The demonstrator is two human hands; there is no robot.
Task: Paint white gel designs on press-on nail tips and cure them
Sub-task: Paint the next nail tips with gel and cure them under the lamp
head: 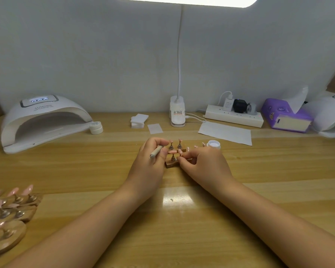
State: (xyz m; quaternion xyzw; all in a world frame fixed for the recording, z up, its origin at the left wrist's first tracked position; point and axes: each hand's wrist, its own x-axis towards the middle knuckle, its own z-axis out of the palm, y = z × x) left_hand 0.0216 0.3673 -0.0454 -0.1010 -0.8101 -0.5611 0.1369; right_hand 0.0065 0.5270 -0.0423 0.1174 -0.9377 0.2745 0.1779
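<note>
Fingers point(160, 146) of left hand point(149, 163) grip brush point(156, 151); right hand point(203, 163) fingers pinch nail tip point(180, 151) on wooden stand point(171, 163), surface point(182, 219).

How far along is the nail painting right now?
Early, it seems. Ready: the gel jar is open. In hand: the left hand grips the brush while the right hand steadies the small stand of pink tips. No white design is discernible, and the curing lamp sits empty.
</note>
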